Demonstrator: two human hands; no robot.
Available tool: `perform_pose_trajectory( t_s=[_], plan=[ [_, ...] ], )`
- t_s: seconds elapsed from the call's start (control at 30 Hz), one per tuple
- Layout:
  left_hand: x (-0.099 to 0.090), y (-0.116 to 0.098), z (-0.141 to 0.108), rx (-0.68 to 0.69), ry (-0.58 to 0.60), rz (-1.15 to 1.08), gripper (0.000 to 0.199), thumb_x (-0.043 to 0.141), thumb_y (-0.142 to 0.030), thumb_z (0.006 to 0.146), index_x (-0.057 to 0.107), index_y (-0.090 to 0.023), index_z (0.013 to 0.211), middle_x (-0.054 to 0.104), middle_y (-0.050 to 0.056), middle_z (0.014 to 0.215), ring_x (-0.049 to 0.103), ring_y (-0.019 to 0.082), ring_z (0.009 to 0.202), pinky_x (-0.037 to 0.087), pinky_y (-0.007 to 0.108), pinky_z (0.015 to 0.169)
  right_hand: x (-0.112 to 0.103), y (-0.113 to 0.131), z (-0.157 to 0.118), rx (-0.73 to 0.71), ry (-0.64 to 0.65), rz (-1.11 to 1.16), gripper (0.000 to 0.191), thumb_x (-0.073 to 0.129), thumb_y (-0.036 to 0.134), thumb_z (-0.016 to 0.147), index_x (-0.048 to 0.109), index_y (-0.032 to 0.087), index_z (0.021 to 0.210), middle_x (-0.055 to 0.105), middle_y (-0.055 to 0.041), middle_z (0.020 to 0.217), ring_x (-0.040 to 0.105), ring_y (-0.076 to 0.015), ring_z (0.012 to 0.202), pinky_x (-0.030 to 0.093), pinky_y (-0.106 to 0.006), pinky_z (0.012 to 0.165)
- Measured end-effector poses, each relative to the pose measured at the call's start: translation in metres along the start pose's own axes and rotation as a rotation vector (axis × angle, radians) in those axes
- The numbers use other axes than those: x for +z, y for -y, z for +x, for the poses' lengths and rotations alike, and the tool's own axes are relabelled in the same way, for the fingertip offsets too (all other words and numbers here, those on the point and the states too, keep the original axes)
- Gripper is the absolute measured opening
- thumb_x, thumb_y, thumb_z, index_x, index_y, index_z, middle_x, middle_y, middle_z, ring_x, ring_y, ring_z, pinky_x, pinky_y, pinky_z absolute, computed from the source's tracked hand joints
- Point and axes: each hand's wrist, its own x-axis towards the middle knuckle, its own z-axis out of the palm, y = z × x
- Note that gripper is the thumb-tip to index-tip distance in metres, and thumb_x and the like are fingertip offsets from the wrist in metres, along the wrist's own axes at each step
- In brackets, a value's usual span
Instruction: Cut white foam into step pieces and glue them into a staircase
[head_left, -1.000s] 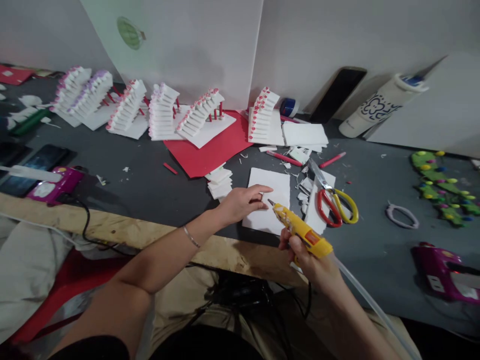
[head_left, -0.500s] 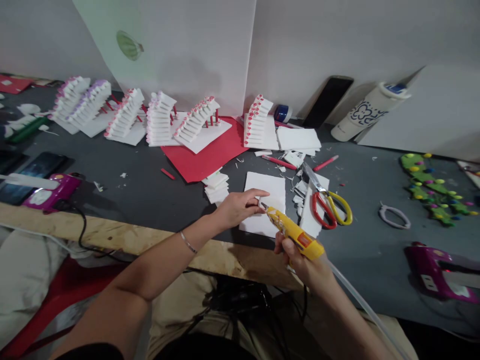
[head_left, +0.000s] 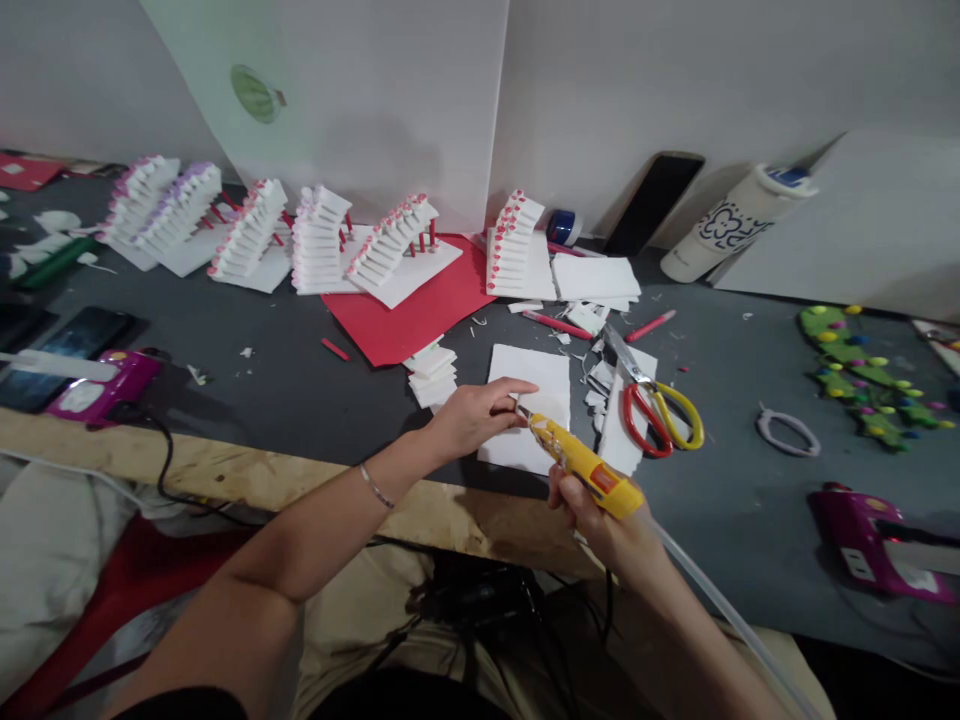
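Observation:
My right hand (head_left: 592, 505) is wrapped round a yellow glue gun (head_left: 589, 465), its nozzle pointing up and left at my left fingertips. A clear glue stick (head_left: 720, 590) trails from the gun's rear. My left hand (head_left: 480, 412) is closed in a pinch, with index finger stretched over the nozzle tip; what it pinches is too small to make out. Beneath both hands lies a white foam sheet (head_left: 531, 365) at the table's front edge. Just left of it is a stack of small white strips (head_left: 433, 375).
Small white staircase models (head_left: 322, 245) line the back, some on red paper (head_left: 420, 320). Right of the sheet lie scissors (head_left: 660, 415), white scraps (head_left: 598, 375) and red pens (head_left: 555, 322). A tumbler (head_left: 731, 225), black phone (head_left: 652, 205) and purple power strip (head_left: 874, 545) are farther right.
The glue gun has shifted very slightly left, its nozzle now closer to the left fingertips. My left hand stays almost in place.

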Motion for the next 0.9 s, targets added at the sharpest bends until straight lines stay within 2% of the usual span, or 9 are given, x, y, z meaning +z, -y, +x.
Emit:
perform_pose_trajectory(
  t_s=[0.4,0.7,0.9],
  plan=[
    [0.0,0.0,-0.001,0.0,-0.002,-0.06,0.036,0.062,-0.02,0.085,0.061,-0.019,0.121,0.071,-0.003,0.076,0.068,0.01,0.075,0.054,0.019,0.07,-0.001,-0.008,0.002,0.04,0.0,-0.022,0.039,0.057,0.052,0.086,0.059,0.02,0.064,0.059,0.0017,0.056,0.051,-0.0112,0.047,0.043,-0.023,0.048],
    [-0.001,0.0,-0.001,0.007,-0.017,-0.014,0.037,0.063,-0.022,0.084,0.062,-0.019,0.121,0.059,-0.008,0.063,0.059,0.007,0.062,0.05,0.016,0.063,-0.007,-0.014,0.0,0.034,0.033,-0.056,0.042,0.052,0.057,0.088,0.059,0.021,0.068,0.058,0.0011,0.054,0.055,-0.0133,0.05,0.047,-0.023,0.049],
    [-0.001,-0.001,-0.001,0.002,-0.017,-0.007,0.038,0.063,-0.026,0.084,0.061,-0.018,0.121,0.061,-0.008,0.065,0.058,0.007,0.061,0.049,0.016,0.063,-0.008,-0.011,0.001,0.038,0.035,-0.068,0.041,0.053,0.056,0.088,0.057,0.021,0.068,0.056,0.0014,0.055,0.055,-0.0133,0.051,0.047,-0.023,0.05]
  ],
)
